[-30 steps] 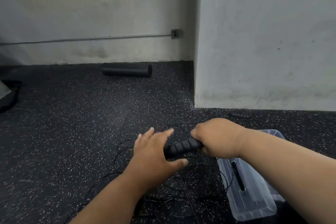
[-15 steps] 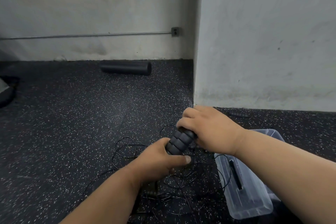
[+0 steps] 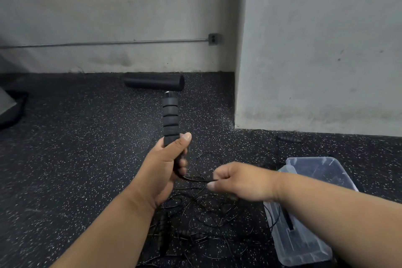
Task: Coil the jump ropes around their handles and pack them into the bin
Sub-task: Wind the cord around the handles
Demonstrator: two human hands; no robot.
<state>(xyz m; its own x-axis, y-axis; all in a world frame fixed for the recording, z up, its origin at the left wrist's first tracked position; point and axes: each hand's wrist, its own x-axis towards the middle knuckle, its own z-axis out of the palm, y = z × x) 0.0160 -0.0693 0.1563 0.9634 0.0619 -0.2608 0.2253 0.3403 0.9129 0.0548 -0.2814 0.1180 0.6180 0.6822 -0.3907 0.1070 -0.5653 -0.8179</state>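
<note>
My left hand grips a handle upright; my right hand pinches its rope. Coiling barely begun, tangle unpacked, bin near right.

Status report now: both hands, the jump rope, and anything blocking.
Left hand grips handle upright. Right hand pinches cord below it. No coil visible yet. Tangled ropes on floor; bin at right.

The handle looks like matt ribbed foam, the bin clear glossy plastic, the floor speckled rubber.
</note>
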